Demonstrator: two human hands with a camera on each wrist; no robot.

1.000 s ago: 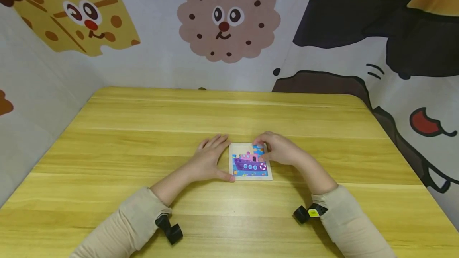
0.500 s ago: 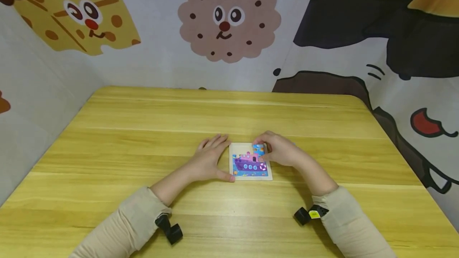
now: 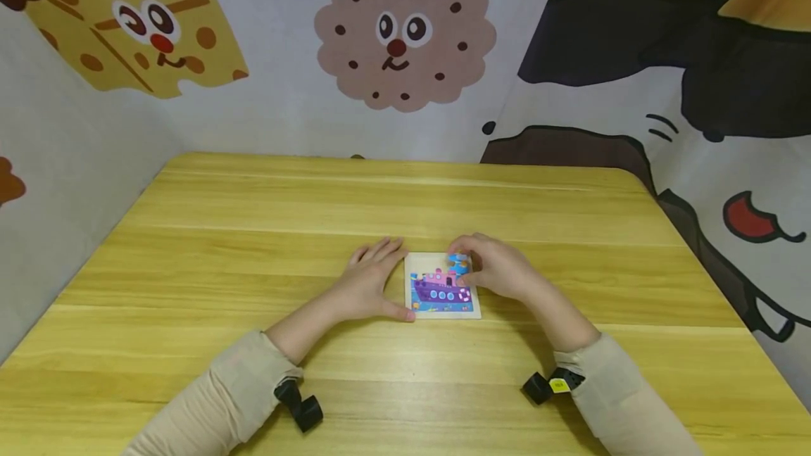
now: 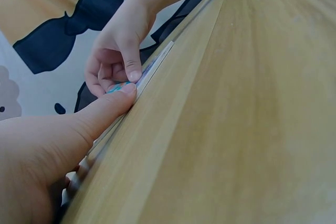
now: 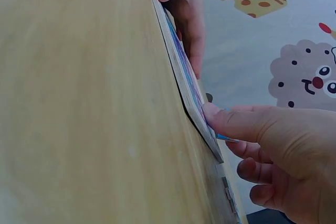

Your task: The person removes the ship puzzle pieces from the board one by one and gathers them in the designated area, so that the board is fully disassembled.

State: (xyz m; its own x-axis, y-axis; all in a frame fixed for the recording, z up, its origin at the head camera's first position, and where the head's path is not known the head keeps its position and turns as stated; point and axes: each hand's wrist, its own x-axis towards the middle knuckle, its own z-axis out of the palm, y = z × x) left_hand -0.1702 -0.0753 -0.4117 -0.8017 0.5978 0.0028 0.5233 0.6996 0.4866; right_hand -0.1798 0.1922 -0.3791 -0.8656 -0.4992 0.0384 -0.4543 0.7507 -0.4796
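Observation:
A small square jigsaw board (image 3: 478, 312) with a pale border lies on the table, showing a purple and pink ship. The upper left of its picture area is bare wood. At the upper right, my right hand (image 3: 500, 266) pinches a blue puzzle piece (image 3: 457, 264) between thumb and fingers. This piece stands tilted over the board, and its edge shows below the thumb in the right wrist view. My left hand (image 3: 370, 283) rests along the board's left side with fingers spread. Its thumb (image 4: 113, 106) touches the near left corner, and its fingertips reach the far left corner.
The wooden table (image 3: 405, 385) stretches around the board on all sides. Small pale flat pieces (image 5: 228, 195) lie on it beyond the board, beneath the right hand. A cartoon-printed cloth (image 3: 266, 118) hangs behind the table. Black wrist cameras (image 3: 307, 412) sit on both sleeves.
The blue piece at the upper right has shifted from lying nearly flat to tilted up in the right hand's pinch. The right wrist has moved slightly right. The left hand has stayed still.

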